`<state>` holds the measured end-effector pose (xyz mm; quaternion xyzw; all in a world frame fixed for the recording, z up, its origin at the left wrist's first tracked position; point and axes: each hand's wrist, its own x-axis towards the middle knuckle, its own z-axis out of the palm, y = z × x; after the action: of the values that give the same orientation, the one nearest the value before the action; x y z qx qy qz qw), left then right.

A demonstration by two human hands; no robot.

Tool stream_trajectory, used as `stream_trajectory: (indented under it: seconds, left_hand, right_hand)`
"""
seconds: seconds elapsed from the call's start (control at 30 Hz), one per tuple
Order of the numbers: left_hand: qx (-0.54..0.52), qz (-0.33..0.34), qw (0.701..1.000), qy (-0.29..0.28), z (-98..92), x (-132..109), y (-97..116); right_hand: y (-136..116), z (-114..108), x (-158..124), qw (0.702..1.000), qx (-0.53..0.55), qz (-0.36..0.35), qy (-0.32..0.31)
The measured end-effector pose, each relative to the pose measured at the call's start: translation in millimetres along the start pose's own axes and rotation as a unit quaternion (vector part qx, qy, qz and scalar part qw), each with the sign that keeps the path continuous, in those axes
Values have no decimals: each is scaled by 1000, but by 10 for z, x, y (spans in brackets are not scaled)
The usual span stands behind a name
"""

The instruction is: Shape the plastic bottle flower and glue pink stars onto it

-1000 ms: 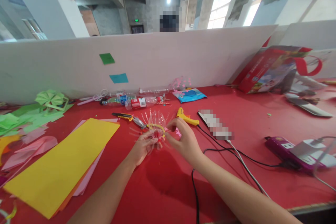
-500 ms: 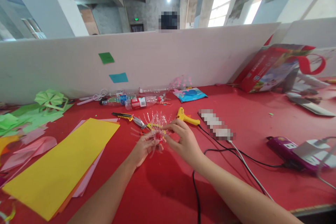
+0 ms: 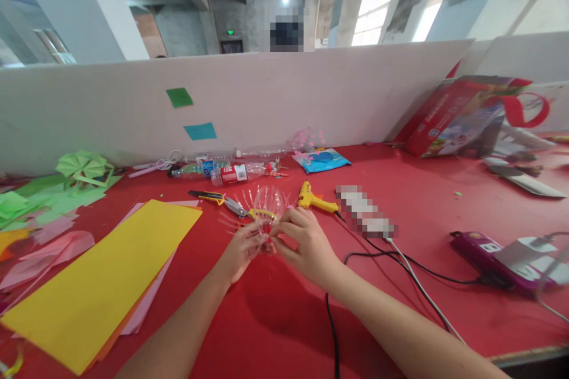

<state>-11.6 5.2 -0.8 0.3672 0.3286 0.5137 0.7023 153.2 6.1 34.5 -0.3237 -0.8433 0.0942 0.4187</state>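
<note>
"What is lying on the left?"
"A yellow sheet point(image 3: 102, 284) is resting on pink and orange paper point(image 3: 138, 311); beyond it a utility knife point(image 3: 207, 196) is lying near the scissors point(image 3: 235, 206)."
"And the left hand point(image 3: 242, 249)?"
"It is grasping the clear plastic piece point(image 3: 269, 204) near its red centre, and that piece is sitting between both hands, its strips fanning outward."
"What is the right hand point(image 3: 306, 243) doing?"
"Its fingertips are touching the piece from the right; whether they are pinching it, I cannot tell."
"Farther right?"
"A yellow glue gun point(image 3: 313, 198) is lying just beyond that hand; a purple power strip point(image 3: 482, 257) is sitting well apart."
</note>
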Motion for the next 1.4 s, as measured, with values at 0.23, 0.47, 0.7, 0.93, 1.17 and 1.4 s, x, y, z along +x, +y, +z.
stream_trajectory:
  seconds: [0.23, 0.47, 0.7, 0.93, 1.17, 1.4]
  left_hand:
    - [-12, 22, 999, 22, -36, 14, 4]
    - [-15, 20, 999, 21, -10, -1, 8]
    - [9, 35, 999, 4, -59, 8, 4]
    - [31, 42, 999, -9, -71, -3, 41]
    - [26, 43, 999, -8, -56, 0, 53]
    - [5, 49, 999, 5, -108, 23, 62]
  right_hand:
    - [-2, 10, 0, 1000, 4, -20, -10]
    - [-46, -18, 15, 1000, 1, -25, -19]
    - [-37, -24, 6, 999, -3, -5, 43]
    - [-103, -129, 8, 995, 86, 12, 57]
    - [-76, -254, 33, 983, 142, 23, 113]
    - [-63, -202, 28, 988, 114, -12, 100]
